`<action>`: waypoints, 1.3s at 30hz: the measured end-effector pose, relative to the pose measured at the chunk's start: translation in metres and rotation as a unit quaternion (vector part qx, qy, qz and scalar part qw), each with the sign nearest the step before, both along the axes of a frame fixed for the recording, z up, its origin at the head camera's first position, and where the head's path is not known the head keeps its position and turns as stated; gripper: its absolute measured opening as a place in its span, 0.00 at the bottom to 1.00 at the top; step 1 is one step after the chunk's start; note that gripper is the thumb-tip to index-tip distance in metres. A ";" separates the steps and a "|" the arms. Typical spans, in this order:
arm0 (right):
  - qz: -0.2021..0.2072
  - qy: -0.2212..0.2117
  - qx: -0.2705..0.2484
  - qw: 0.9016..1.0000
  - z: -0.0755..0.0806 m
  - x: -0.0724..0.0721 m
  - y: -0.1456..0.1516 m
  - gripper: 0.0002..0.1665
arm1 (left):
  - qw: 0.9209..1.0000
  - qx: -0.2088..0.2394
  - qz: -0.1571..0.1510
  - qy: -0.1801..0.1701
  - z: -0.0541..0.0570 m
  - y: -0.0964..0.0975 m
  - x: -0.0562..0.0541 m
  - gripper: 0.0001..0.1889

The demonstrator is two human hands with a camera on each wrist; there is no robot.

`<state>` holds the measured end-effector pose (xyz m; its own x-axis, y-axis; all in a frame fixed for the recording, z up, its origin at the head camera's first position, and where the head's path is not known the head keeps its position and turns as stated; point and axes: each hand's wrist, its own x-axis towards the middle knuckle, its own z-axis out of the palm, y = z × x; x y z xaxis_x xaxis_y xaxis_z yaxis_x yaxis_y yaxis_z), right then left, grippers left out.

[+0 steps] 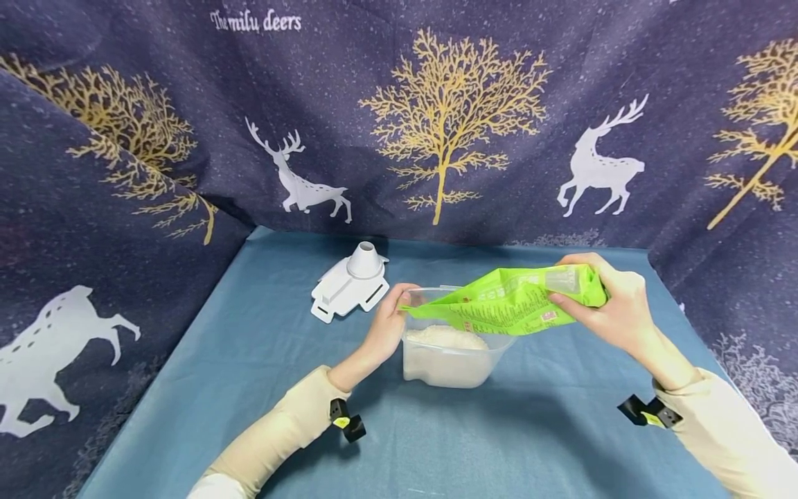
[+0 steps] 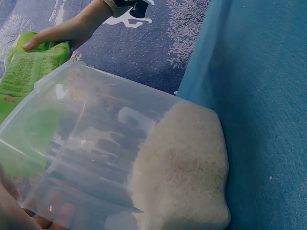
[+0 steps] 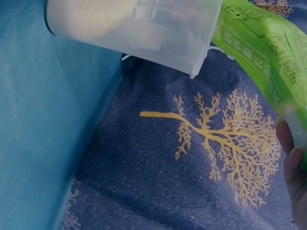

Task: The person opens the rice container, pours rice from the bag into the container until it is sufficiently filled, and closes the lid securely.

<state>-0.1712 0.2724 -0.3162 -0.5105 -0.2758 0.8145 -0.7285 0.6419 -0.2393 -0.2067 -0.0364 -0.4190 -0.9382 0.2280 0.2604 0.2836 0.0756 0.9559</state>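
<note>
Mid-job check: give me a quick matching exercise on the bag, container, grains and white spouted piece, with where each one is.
1. Green bag
2. Clear container
3. White grains
4. White spouted piece

A. Lying on the blue cloth, apart from both hands
B. Gripped by the right hand
C. Standing upright, left hand at its rim
D. Heaped inside another thing

Pairs: 1-B, 2-C, 3-D, 4-A

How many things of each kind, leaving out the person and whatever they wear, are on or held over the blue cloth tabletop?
Bright green printed plastic bag: 1
Clear plastic container, with loose white grains inside (uncounted): 1
White plastic piece with a cone-shaped spout: 1
Total: 3
</note>
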 end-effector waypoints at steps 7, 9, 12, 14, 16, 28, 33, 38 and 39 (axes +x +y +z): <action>-0.008 0.000 0.037 0.999 0.008 0.002 0.001 0.39 | 1.000 0.011 0.010 -0.001 -0.001 0.002 0.000 0.14; -0.009 0.003 0.042 0.999 0.010 0.002 0.001 0.39 | 1.000 0.011 0.011 0.003 -0.001 0.002 -0.001 0.14; -0.006 0.008 0.044 0.999 0.012 0.002 0.000 0.39 | 1.000 0.014 0.012 0.005 -0.002 0.003 -0.001 0.14; -0.005 0.015 0.044 0.999 0.013 0.001 0.000 0.38 | 1.000 0.014 0.012 0.007 -0.002 0.003 -0.001 0.14; -0.008 0.019 0.047 0.999 0.015 0.001 0.000 0.38 | 1.000 0.014 0.011 0.009 -0.001 0.003 -0.001 0.14; -0.047 0.048 0.055 0.996 0.016 -0.003 -0.003 0.38 | 1.000 0.006 0.004 0.011 -0.002 0.001 0.001 0.16; -0.067 0.041 0.036 0.996 0.016 -0.003 -0.006 0.41 | 1.000 0.004 0.007 0.013 -0.001 0.001 0.001 0.16; -0.076 0.031 0.014 0.996 0.019 -0.004 -0.009 0.42 | 1.000 0.001 0.011 0.020 -0.001 0.001 0.001 0.16; -0.075 0.029 0.009 0.997 0.020 -0.005 -0.010 0.42 | 1.000 -0.001 0.012 0.021 -0.001 0.001 0.001 0.16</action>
<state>-0.1763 0.2628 -0.2964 -0.4999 -0.2148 0.8390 -0.6364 0.7482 -0.1876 -0.2060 -0.0358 -0.4201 -0.9313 0.2062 0.3002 0.3225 0.0840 0.9428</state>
